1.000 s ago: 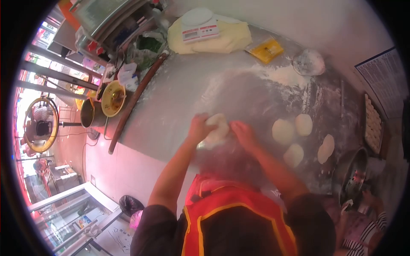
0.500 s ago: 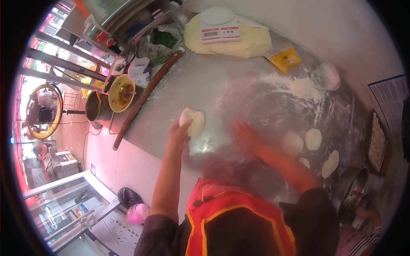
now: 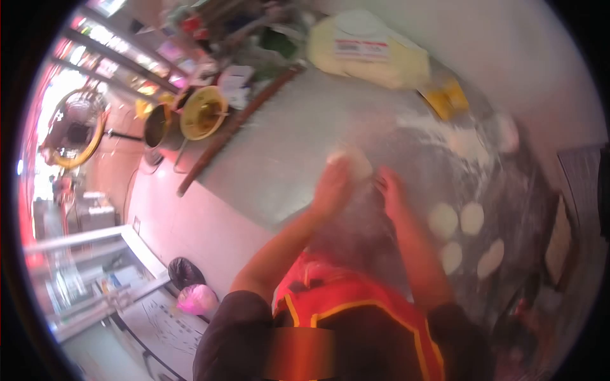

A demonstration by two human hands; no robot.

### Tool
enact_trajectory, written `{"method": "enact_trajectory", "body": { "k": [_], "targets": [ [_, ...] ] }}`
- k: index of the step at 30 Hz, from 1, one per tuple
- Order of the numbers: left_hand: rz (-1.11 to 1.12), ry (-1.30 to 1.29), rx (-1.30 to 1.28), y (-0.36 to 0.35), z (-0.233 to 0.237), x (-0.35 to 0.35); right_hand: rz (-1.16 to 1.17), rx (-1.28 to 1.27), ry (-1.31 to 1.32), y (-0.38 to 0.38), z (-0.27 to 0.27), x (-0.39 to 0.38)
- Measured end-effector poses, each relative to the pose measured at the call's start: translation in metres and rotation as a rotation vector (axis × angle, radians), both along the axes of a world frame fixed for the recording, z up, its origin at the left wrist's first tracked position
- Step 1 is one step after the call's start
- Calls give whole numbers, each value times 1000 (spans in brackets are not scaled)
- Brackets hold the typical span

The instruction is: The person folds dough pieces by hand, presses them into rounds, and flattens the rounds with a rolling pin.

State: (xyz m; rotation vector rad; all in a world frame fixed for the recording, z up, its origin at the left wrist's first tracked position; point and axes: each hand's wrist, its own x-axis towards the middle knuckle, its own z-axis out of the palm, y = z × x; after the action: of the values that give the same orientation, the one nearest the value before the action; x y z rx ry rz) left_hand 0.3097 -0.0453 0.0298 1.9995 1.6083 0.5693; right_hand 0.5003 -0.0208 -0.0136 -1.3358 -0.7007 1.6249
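Observation:
A flattened round of dough (image 3: 359, 164) is at the fingers of my left hand (image 3: 333, 187), which grips its near side over the floury metal worktop (image 3: 279, 146). Motion blurs the dough, and the hand covers part of it. Just to the right is my right hand (image 3: 391, 189), fingers apart and holding nothing, a small gap from the dough. Farther right, several pale dough rounds lie on the worktop, among them one dough round (image 3: 443, 220) close to my right forearm.
At the back a white scale (image 3: 361, 46) rests on a big dough mass (image 3: 410, 68), beside a yellow packet (image 3: 447, 100). Loose flour (image 3: 469, 147) is spread at right. A long wooden rod (image 3: 238, 130) lines the left edge, near a yellow bowl (image 3: 203, 114).
My left hand has carried the dough rightward across the worktop, nearer my right hand. My right hand has drawn in beside it, fingers pointing away from me. The whole view has shifted.

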Motion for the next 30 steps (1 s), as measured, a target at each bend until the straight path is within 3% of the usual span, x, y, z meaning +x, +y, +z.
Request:
{"method": "enact_trajectory", "body": {
  "k": [1, 2, 3, 4, 5, 7, 8, 10, 13, 15, 17, 20, 21, 23, 25, 28, 29, 30],
  "targets": [
    [84, -36, -301, 19, 29, 9, -49, 133, -94, -5, -60, 15],
    [138, -49, -356, 25, 4, 15, -23, 88, -126, 8, -54, 13],
    [81, -33, -53, 33, -96, 22, 3, 45, -140, 15, -42, 10],
    [74, 192, 106, 34, -84, 27, 24, 5, -136, 25, -40, 7],
    [176, 50, 124, 40, -107, 32, 41, -36, -125, 35, -33, -3],
    [158, 115, 183, 41, -58, 21, 48, -110, -83, 43, -11, -30],
    [143, 162, 197, 39, -49, 16, 0, -127, -12, 38, 21, -51],
    [200, 121, 255, 37, -59, 20, -19, -181, 51, 45, 32, -63],
    [210, 126, 246, 31, -28, 12, 161, -248, 44, 61, -11, -35],
    [204, 154, 216, 26, 1, 8, 367, -295, 47, 91, -70, 2],
    [184, 165, 178, 24, 8, 7, 398, -139, 1, 118, -106, 17],
    [152, 143, 74, 29, -6, 9, 551, 147, -273, 111, -34, -17],
    [137, 130, 23, 30, -2, 7, 535, 124, -400, 100, -11, -37],
    [65, 99, -109, 26, 47, -4, 481, 77, -461, 95, -20, -43],
    [83, 86, -48, 24, 42, -3, 402, 46, -329, 112, -64, -34],
    [157, 14, 64, 32, 3, 4, 632, 419, -1044, 125, -61, -33],
    [193, -18, 102, 37, -17, 4, 529, 678, -1060, 121, -68, -38],
    [392, -157, 4, 40, -36, 1, 416, 933, -1063, 111, -79, -49]
  ]
}}
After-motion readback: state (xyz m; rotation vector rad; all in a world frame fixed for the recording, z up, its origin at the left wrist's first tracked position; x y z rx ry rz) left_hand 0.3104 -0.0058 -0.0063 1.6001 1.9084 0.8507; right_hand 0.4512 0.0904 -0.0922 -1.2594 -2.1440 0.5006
